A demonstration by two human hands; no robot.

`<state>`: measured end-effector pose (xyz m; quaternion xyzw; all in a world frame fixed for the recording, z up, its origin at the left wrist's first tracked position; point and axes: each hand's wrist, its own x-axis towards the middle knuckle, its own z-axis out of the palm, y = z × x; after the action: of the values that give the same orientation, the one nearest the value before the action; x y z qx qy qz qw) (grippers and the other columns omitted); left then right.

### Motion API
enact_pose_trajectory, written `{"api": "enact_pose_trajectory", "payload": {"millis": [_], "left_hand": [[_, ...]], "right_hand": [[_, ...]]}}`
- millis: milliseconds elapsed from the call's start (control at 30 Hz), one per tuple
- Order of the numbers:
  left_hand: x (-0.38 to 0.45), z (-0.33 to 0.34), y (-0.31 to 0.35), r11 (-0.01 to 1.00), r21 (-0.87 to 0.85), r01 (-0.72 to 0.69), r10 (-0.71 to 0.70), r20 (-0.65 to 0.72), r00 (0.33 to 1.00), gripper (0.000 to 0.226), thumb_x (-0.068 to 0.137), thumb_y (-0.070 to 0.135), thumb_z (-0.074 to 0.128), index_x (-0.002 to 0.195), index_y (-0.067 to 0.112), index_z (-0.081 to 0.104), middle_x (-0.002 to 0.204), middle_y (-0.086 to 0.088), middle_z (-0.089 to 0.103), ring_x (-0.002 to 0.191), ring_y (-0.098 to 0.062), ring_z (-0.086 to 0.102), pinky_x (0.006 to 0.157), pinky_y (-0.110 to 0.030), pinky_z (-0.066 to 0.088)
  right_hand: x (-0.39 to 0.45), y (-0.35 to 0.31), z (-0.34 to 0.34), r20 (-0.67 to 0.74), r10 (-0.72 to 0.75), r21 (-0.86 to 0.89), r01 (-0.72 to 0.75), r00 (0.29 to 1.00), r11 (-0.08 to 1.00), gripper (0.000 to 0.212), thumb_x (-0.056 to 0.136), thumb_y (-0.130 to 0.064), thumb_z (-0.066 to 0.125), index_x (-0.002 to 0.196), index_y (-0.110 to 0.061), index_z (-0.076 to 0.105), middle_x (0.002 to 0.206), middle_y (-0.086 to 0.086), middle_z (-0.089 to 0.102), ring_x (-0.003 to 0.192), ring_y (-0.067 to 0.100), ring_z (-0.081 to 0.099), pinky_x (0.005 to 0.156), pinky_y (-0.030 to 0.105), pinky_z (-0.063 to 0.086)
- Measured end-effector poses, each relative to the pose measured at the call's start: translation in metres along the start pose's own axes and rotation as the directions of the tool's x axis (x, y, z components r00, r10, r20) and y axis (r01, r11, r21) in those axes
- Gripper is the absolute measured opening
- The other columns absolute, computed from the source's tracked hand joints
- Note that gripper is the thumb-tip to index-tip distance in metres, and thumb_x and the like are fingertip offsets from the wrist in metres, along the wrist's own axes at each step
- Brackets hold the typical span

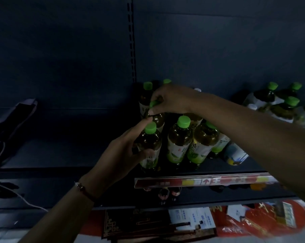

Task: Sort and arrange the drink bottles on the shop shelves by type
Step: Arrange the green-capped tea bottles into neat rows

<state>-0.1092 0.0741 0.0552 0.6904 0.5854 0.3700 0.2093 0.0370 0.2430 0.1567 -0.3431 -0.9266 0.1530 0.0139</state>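
Green cap (155, 103) half-hidden under right hand (172, 99)

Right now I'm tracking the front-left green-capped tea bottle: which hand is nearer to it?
Left. The left hand wraps that front-left bottle; the right hand is behind it, gripping another bottle's cap.

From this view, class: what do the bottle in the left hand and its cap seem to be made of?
Bottle: probably clear glossy plastic; dark liquid shows through and the shoulder carries highlights, though glass can't be excluded. Cap: likely matte green plastic, opaque and evenly coloured. The left hand grips the bottle's side.
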Motion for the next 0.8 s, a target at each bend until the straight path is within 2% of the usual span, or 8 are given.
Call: {"api": "enact_pose_trajectory", "payload": {"millis": [133,233,367,433,500,567,633,800], "left_hand": [[0.000,0.003,-0.005,0.999,-0.020,-0.026,0.025,-0.028,0.999,0.088,0.082,0.034,0.076,0.146,0.060,0.021,0.135,0.022,0.041,0.111,0.000,0.059,0.088,-0.032,0.058],[0.002,0.007,-0.007,0.999,0.012,-0.038,0.038,-0.041,0.998,0.088,0.083,0.038,0.073,0.145,0.062,0.015,0.133,0.023,0.038,0.110,0.000,0.058,0.084,-0.034,0.059],[0.004,0.009,-0.010,0.998,0.006,-0.054,0.055,-0.032,0.998,0.087,0.083,0.035,0.070,0.150,0.054,0.017,0.141,0.015,0.038,0.113,-0.002,0.058,0.083,-0.035,0.060],[0.005,0.008,-0.011,0.997,0.022,-0.070,0.071,-0.032,0.997,0.087,0.083,0.036,0.069,0.151,0.053,0.017,0.138,0.020,0.035,0.113,0.000,0.057,0.084,-0.033,0.059],[0.006,0.009,-0.010,0.997,0.016,-0.069,0.070,-0.033,0.997,0.087,0.084,0.036,0.069,0.151,0.053,0.016,0.135,0.024,0.033,0.113,0.003,0.055,0.086,-0.032,0.058],[0.006,0.010,-0.008,0.998,-0.013,-0.054,0.054,-0.035,0.998,0.084,0.086,0.037,0.068,0.151,0.053,0.017,0.135,0.022,0.035,0.114,0.002,0.054,0.088,-0.033,0.057],[0.005,0.012,-0.006,0.998,-0.022,-0.050,0.049,-0.048,0.998,0.083,0.086,0.039,0.067,0.152,0.050,0.019,0.136,0.020,0.037,0.114,0.004,0.054,0.089,-0.036,0.057],[0.007,0.010,-0.005,0.999,-0.034,-0.016,0.015,-0.029,0.999,0.082,0.082,0.050,0.062,0.151,0.051,0.019,0.135,0.013,0.041,0.111,0.004,0.057,0.089,-0.036,0.058]], "right_hand": [[-0.006,-0.004,0.004,-0.025,-0.003,0.063,0.004,1.000,0.998,0.037,0.084,-0.046,0.070,0.112,-0.021,0.071,0.111,-0.006,0.070,0.100,0.007,0.062,0.089,0.032,0.052],[-0.014,-0.004,0.000,-0.003,0.009,0.048,-0.009,1.000,0.999,0.047,0.087,-0.052,0.064,0.126,-0.025,0.064,0.121,-0.012,0.063,0.109,0.005,0.057,0.087,0.026,0.047],[-0.045,0.027,-0.032,-0.115,0.169,-0.012,-0.171,0.979,0.985,0.056,0.090,-0.060,0.052,0.135,-0.026,0.055,0.135,-0.003,0.057,0.118,0.017,0.055,0.092,0.028,0.041],[-0.069,0.043,-0.042,-0.123,0.241,-0.030,-0.247,0.963,0.969,0.056,0.089,-0.061,0.053,0.131,-0.025,0.058,0.131,-0.004,0.060,0.114,0.016,0.057,0.090,0.029,0.043],[-0.096,0.047,-0.036,-0.014,0.288,0.050,-0.287,0.958,0.957,0.063,0.082,-0.066,0.053,0.134,-0.031,0.054,0.123,-0.012,0.058,0.111,0.010,0.055,0.090,0.027,0.043],[-0.113,0.037,-0.015,0.029,0.243,0.135,-0.244,0.970,0.960,0.066,0.076,-0.070,0.054,0.134,-0.038,0.052,0.122,-0.017,0.057,0.112,0.004,0.054,0.093,0.023,0.044],[-0.113,0.029,0.006,-0.022,0.170,0.162,-0.164,0.985,0.973,0.054,0.080,-0.062,0.061,0.128,-0.036,0.058,0.118,-0.019,0.062,0.105,-0.002,0.058,0.087,0.016,0.046],[-0.097,0.030,0.015,-0.077,0.086,0.141,-0.075,0.993,0.987,0.033,0.078,-0.055,0.070,0.100,-0.031,0.072,0.092,-0.014,0.073,0.084,0.001,0.067,0.078,0.033,0.055]]}}
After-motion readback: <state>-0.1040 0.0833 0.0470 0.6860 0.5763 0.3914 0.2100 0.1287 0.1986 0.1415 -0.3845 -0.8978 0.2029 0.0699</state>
